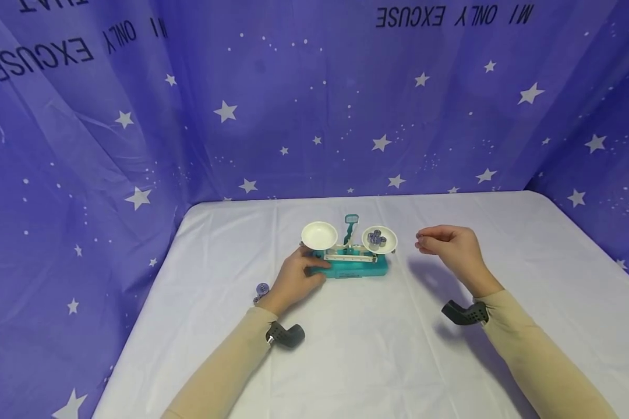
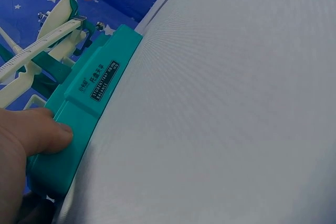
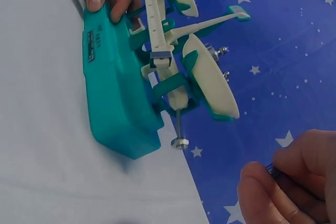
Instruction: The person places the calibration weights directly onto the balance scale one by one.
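Note:
A teal tray balance [image 1: 357,269] with white pans stands on the table. My left hand [image 1: 296,279] grips the left end of its base, thumb on the front face [image 2: 37,129]. The left pan [image 1: 319,235] holds nothing. Several small metal weights [image 1: 376,238] sit together in the right pan [image 1: 390,241]. To the right of that pan, raised above the table, my right hand [image 1: 453,250] pinches a small, dark, shiny metal piece [image 3: 272,170] between thumb and fingertips. Most of that piece is hidden by the fingers.
More metal weights [image 1: 262,289] stand on the table beside my left wrist, partly hidden by it. A white cloth covers the table [image 1: 377,349]. Purple star-patterned curtains [image 1: 314,116] hang behind and at both sides. The balance's knurled adjusting nut [image 3: 179,143] sticks out at its right end.

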Available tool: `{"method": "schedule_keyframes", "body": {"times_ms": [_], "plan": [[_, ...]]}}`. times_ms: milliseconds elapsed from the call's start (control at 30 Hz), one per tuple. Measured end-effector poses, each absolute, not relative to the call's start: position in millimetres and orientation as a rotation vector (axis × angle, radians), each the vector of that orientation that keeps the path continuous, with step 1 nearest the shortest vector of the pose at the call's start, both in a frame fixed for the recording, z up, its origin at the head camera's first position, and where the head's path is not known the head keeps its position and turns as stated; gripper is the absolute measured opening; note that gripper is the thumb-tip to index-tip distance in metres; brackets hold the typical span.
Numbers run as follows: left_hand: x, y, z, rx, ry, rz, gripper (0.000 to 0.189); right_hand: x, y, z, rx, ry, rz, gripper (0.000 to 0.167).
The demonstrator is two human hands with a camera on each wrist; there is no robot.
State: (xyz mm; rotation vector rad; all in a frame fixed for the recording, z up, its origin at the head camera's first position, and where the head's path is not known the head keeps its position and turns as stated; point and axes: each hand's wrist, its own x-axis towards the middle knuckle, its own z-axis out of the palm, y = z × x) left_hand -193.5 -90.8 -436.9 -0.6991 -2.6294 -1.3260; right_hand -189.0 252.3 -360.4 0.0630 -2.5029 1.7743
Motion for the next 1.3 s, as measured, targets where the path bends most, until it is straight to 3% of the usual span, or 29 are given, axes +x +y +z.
{"method": "schedule_keyframes", "body": {"times_ms": [767,1033,1300], "plan": [[-195,-91,-437,-0.706,-2.634,-1.323,0.021,-202,221,-335,0.148,-2.408,1.967,0.038],[-195,-90,-438,-0.724,-2.624,-1.315,0.021,-205,216,-339,0.165,-2.366,2.056,0.031],[-196,-92,-437,-0.717,-2.616,-1.327,0.021,-213,204,-335,0.166,-2.491,1.934,0.033]]}}
